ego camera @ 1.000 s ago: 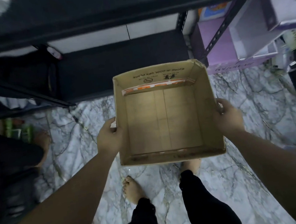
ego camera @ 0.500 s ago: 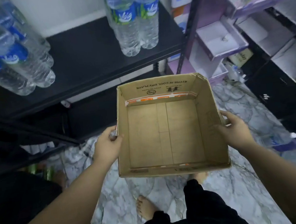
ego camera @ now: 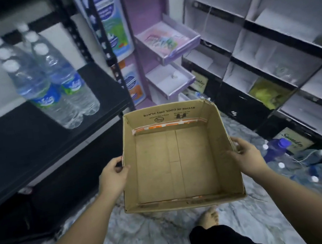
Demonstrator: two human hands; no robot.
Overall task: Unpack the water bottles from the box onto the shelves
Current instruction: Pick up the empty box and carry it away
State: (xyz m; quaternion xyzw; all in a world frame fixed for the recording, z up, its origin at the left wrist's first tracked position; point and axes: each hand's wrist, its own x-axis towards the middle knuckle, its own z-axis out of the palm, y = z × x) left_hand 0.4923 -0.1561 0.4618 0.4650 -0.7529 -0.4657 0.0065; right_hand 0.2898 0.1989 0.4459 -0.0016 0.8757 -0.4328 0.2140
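Empty box (ego camera: 176, 160) held above the floor.
Left hand (ego camera: 113, 176) and right hand (ego camera: 246, 156) grip its side walls; water bottles (ego camera: 52, 80) stand on the black shelf (ego camera: 14, 137).

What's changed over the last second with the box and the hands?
The view has swung up and right: from floor and low shelf to the water bottles on the black shelf, then the white shelving. The box stays empty, gripped at its sides by the left hand and right hand.

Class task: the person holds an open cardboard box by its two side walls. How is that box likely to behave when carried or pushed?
The cardboard box is probably light: its floor is bare. Its thin open-topped walls may flex where the left hand and right hand grip them. Set down and pushed, it would likely slide, not roll, given its flat base.
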